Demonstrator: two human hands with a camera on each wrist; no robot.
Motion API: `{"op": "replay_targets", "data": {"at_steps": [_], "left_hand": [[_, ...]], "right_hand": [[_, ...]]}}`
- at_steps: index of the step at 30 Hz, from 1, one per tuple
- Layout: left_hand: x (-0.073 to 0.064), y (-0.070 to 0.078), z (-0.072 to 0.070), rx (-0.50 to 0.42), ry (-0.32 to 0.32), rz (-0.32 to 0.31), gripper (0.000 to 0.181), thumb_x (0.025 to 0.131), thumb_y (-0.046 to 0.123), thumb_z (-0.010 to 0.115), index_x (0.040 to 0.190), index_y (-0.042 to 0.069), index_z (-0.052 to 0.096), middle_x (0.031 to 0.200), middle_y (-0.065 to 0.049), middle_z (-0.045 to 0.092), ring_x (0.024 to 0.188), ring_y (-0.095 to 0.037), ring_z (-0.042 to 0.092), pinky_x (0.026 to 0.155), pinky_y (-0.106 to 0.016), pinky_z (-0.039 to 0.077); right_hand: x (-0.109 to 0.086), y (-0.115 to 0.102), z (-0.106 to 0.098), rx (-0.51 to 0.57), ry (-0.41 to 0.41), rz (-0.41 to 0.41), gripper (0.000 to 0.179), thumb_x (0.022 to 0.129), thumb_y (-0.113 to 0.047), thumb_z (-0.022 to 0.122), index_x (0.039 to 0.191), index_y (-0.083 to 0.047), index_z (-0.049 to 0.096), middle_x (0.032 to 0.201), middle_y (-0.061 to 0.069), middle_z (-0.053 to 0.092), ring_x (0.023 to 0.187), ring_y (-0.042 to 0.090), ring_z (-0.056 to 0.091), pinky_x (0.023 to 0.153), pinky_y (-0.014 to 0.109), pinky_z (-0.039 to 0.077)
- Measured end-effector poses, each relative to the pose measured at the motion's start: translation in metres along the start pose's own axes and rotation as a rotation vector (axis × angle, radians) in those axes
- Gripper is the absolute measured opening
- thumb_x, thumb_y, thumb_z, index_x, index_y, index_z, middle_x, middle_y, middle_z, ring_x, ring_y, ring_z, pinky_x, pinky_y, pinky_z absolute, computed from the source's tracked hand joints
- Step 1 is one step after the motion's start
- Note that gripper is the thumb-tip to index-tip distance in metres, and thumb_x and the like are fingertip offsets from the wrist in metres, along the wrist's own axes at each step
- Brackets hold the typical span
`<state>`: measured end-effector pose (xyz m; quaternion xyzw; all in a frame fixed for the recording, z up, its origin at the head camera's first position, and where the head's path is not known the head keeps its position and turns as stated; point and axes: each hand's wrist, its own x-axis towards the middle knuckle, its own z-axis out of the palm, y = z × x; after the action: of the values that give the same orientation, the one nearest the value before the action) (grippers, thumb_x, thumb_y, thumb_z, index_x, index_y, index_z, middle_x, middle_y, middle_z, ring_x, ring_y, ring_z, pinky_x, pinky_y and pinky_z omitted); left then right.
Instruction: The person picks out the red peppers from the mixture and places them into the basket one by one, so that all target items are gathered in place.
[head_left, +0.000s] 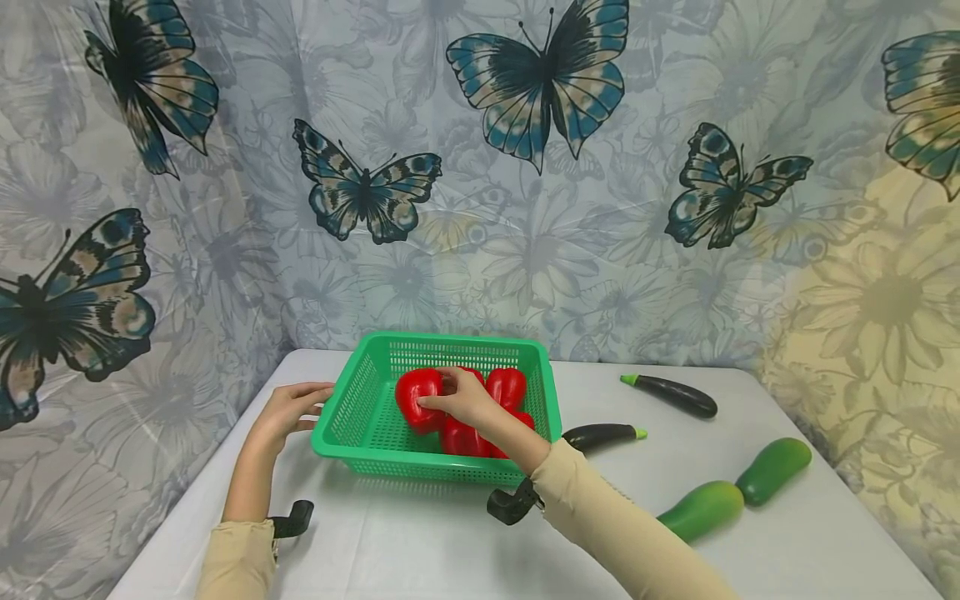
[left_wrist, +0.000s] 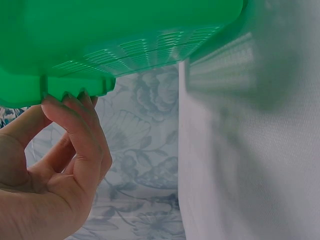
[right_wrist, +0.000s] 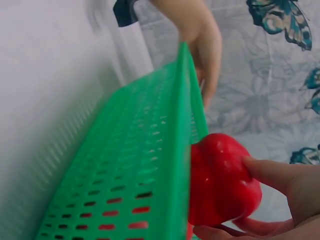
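A green plastic basket (head_left: 442,468) with perforated walls stands on the white table. My left hand (head_left: 290,410) holds its left rim; in the left wrist view the curled fingertips (left_wrist: 67,100) meet the underside of that rim. With thumb and fingers, my right hand (head_left: 468,397) grips a shiny red bell pepper (head_left: 415,398) inside the basket, left of several other red bell peppers (head_left: 506,387). The right wrist view has the gripped bell pepper (right_wrist: 225,175) beside the basket wall (right_wrist: 145,150), the thumb on its side and fingers beneath. My right hand and forearm partly hide the other peppers.
Right of the basket lie two dark eggplants, one close to its wall (head_left: 600,435) and another farther back (head_left: 671,394). Two green mango-like fruits (head_left: 772,471) lie at the table's right, one partly behind my right sleeve. A butterfly-patterned cloth (head_left: 540,275) hangs behind the table.
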<state>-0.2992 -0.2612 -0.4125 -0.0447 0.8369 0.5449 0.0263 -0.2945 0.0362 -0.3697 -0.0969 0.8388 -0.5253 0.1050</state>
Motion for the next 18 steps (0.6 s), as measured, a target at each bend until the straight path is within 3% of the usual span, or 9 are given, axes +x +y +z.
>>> {"op": "replay_targets", "data": {"at_steps": [7, 13, 18], "left_hand": [[0.0, 0.0, 0.0, -0.006, 0.002, -0.002, 0.056, 0.098, 0.038, 0.059, 0.137, -0.001, 0.053, 0.124, -0.016, 0.063, 0.084, -0.005, 0.063, 0.079, -0.028, 0.06], [-0.001, 0.0, -0.001, -0.015, -0.001, 0.006, 0.055, 0.098, 0.037, 0.059, 0.137, -0.002, 0.053, 0.118, -0.011, 0.066, 0.082, -0.003, 0.064, 0.078, -0.027, 0.06], [-0.001, 0.0, -0.002, -0.01, -0.003, 0.004, 0.055, 0.098, 0.036, 0.058, 0.137, -0.002, 0.053, 0.119, -0.012, 0.066, 0.082, -0.003, 0.064, 0.077, -0.026, 0.06]], "right_hand": [[0.001, 0.005, 0.012, -0.036, -0.01, 0.005, 0.068, 0.084, -0.023, 0.077, 0.141, -0.003, 0.046, 0.129, 0.016, 0.06, 0.118, 0.03, 0.056, 0.089, 0.042, 0.058], [0.002, 0.007, 0.018, -0.13, 0.002, -0.014, 0.067, 0.081, -0.021, 0.08, 0.138, 0.0, 0.05, 0.127, 0.016, 0.061, 0.117, 0.03, 0.056, 0.086, 0.043, 0.059], [0.004, 0.008, 0.02, -0.157, -0.008, -0.036, 0.055, 0.082, -0.016, 0.079, 0.13, 0.001, 0.057, 0.123, 0.016, 0.063, 0.111, 0.029, 0.058, 0.084, 0.041, 0.059]]}}
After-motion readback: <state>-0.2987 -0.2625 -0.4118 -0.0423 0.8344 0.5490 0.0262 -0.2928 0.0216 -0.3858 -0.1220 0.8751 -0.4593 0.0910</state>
